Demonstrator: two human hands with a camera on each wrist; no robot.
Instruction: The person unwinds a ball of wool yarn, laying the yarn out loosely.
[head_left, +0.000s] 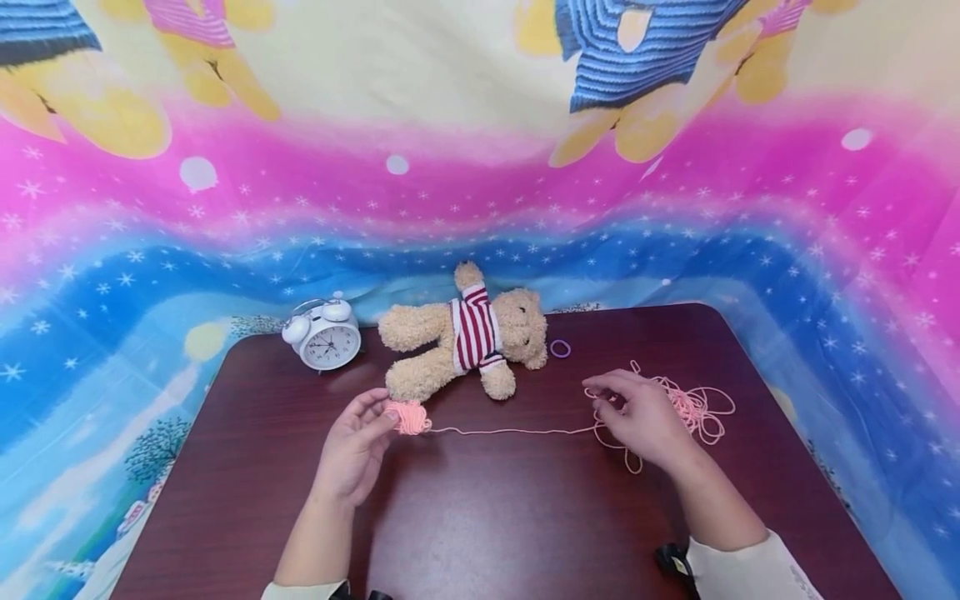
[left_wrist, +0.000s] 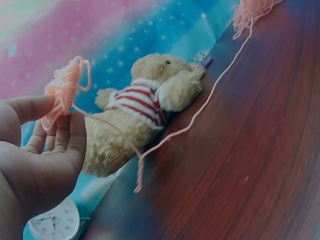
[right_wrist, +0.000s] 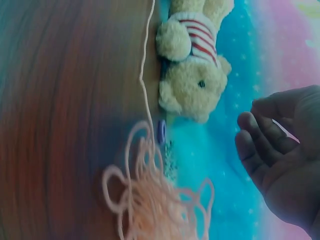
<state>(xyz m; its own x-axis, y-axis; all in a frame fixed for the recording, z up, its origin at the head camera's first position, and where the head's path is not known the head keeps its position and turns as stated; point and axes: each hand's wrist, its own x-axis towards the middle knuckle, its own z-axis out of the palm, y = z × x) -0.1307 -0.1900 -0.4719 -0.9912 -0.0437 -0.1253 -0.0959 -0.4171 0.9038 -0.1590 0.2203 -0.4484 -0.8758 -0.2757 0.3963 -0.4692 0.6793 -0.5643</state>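
Observation:
My left hand (head_left: pixel 357 446) pinches a small wound bundle of peach-pink yarn (head_left: pixel 409 417) between thumb and fingers. In the left wrist view the bundle (left_wrist: pixel 65 92) has loose loops on top, and a doubled, twisted bit of strand hangs below. One strand runs right across the table to a loose tangle of the same yarn (head_left: pixel 693 408). Above that tangle's left side is my right hand (head_left: pixel 641 417), its fingers loosely bent. The right wrist view shows nothing between those fingers, with the tangle (right_wrist: pixel 160 210) apart from the hand (right_wrist: pixel 280 150).
A teddy bear (head_left: pixel 472 333) in a red-and-white striped shirt lies on its back behind the strand. To its left stands a white alarm clock (head_left: pixel 330 343). A purple ring-shaped band (head_left: pixel 560 348) lies by the bear's head. Printed cloth (head_left: pixel 480 192) hangs around the dark table (head_left: pixel 510 517).

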